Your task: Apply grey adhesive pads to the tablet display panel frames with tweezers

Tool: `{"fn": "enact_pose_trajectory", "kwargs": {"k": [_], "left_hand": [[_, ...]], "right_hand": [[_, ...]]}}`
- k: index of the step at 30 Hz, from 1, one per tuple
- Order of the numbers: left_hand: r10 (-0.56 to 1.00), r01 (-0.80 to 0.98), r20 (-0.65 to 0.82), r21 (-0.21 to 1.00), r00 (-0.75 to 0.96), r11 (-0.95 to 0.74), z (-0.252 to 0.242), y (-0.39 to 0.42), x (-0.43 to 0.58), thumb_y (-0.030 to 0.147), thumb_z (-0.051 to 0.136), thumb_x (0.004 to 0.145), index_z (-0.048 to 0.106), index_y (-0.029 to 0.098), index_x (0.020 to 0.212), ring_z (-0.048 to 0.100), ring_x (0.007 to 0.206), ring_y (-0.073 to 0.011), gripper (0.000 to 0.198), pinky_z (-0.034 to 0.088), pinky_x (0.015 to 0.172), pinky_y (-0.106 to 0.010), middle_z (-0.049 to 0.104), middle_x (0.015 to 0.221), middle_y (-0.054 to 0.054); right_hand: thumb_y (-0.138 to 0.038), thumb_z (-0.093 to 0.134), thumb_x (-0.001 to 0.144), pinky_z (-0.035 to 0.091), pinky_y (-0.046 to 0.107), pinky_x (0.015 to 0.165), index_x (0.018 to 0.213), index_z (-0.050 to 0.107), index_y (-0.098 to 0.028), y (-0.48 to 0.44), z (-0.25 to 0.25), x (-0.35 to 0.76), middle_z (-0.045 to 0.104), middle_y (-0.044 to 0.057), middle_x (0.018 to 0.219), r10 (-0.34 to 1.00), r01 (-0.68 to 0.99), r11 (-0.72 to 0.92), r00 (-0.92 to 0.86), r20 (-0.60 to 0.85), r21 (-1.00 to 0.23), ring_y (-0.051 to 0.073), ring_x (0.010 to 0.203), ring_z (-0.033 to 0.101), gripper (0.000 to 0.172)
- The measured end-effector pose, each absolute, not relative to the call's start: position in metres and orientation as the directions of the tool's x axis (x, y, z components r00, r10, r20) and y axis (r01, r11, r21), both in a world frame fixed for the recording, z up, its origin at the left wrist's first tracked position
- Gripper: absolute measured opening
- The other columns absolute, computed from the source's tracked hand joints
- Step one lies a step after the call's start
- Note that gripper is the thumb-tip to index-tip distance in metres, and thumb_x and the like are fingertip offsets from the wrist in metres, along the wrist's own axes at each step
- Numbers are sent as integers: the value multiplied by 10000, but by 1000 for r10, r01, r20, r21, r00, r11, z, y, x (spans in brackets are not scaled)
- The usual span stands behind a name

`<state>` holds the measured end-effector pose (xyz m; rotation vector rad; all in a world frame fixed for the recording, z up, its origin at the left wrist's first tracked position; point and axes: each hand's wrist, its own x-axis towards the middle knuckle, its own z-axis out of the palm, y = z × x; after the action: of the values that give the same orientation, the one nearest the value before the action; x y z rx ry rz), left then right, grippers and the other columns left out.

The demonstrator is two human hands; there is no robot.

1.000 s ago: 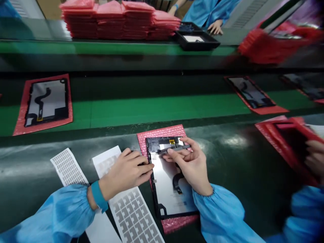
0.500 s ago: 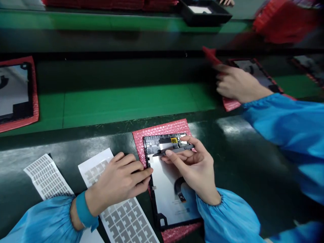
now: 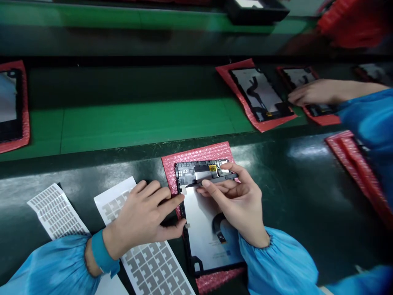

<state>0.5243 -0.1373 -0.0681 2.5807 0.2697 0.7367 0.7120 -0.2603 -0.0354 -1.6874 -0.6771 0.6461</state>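
A tablet screen assembly (image 3: 202,229), silver back up in a black frame, lies on pink bubble wrap (image 3: 196,151) in front of me. My right hand (image 3: 236,196) holds black tweezers (image 3: 215,179) above its upper part, their tips pointing left near the left frame edge. A yellow patch (image 3: 213,168) and a dark flex cable (image 3: 218,229) show on the assembly. My left hand (image 3: 150,213) rests over the left edge with fingers apart, index finger and thumb at the frame. Under that hand lies a sheet of grey stickers (image 3: 156,266).
A second sticker sheet (image 3: 58,213) lies at left. On the green belt (image 3: 147,119) are more screen assemblies (image 3: 258,94) on red bubble wrap. A co-worker's hand (image 3: 316,92) reaches in from the right. A black tray (image 3: 258,12) stands at the back.
My left thumb has spread away from the index finger. My right hand has barely moved. A screen assembly on red wrap now lies on the belt, and the co-worker's hand has drawn back rightward.
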Motion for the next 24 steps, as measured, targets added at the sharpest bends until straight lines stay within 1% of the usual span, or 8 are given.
{"fn": "enact_pose_trajectory", "kwargs": {"k": [6,9,11,13,15,19,22,24], "left_hand": [[320,79,451,476,833,-876,-65,-137,524,523,641,858,741,208,1094,558,811,-220,406,335,723,-369,660,857,-30],[298,66,445,467,845,-882,-65,-137,524,552,585,872,703,203,1218,617,1058,-282,505,361,846,-432,721,1125,-74],[261,64,401,442,878,-895,-65,-137,524,603,537,890,650,197,1322,556,1273,-325,604,335,967,-490,657,1369,-88],[237,75,344,424,909,-902,-65,-138,525,659,506,896,613,198,1380,474,1389,-348,677,281,1064,-531,564,1504,-82],[244,94,312,426,918,-900,-65,-139,525,688,499,897,604,207,1396,451,1416,-355,701,238,1120,-549,535,1533,-78],[274,108,311,461,910,-881,-64,-141,523,684,536,887,628,208,1357,472,1398,-348,676,176,1182,-562,561,1509,-71],[293,119,279,506,914,-854,-63,-143,523,696,614,836,628,217,1352,507,1356,-349,705,141,1212,-594,575,1491,-70],[320,158,217,542,922,-825,-56,-143,524,725,667,788,620,224,1371,499,1360,-361,770,99,1230,-630,559,1503,-83]], "right_hand": [[-309,870,832,644,164,658,1151,490,-226,-260,-35,712,786,45,723,735,93,-173,675,-66,-980,203,654,784,503],[-320,875,828,645,169,659,1156,487,-223,-260,-36,712,786,47,724,733,91,-176,677,-69,-980,204,653,785,517],[-330,877,826,648,176,665,1158,488,-222,-260,-36,712,786,45,726,733,94,-181,676,-71,-979,203,654,785,523],[-335,881,822,651,183,674,1168,487,-219,-260,-37,712,786,42,729,735,95,-183,674,-72,-979,201,660,786,537],[-334,887,814,655,192,682,1183,484,-215,-260,-37,712,783,35,722,737,90,-178,672,-72,-980,202,662,786,559],[-337,893,800,669,228,658,1160,479,-221,-260,-36,713,781,23,717,687,80,-150,725,-46,-985,218,657,786,560],[-342,903,781,679,261,657,1167,486,-227,-260,-35,717,785,16,732,645,67,-129,764,-32,-989,228,669,788,580],[-348,903,773,682,275,673,1206,508,-228,-263,-35,719,786,7,746,644,55,-121,764,-36,-991,228,693,792,599]]}}
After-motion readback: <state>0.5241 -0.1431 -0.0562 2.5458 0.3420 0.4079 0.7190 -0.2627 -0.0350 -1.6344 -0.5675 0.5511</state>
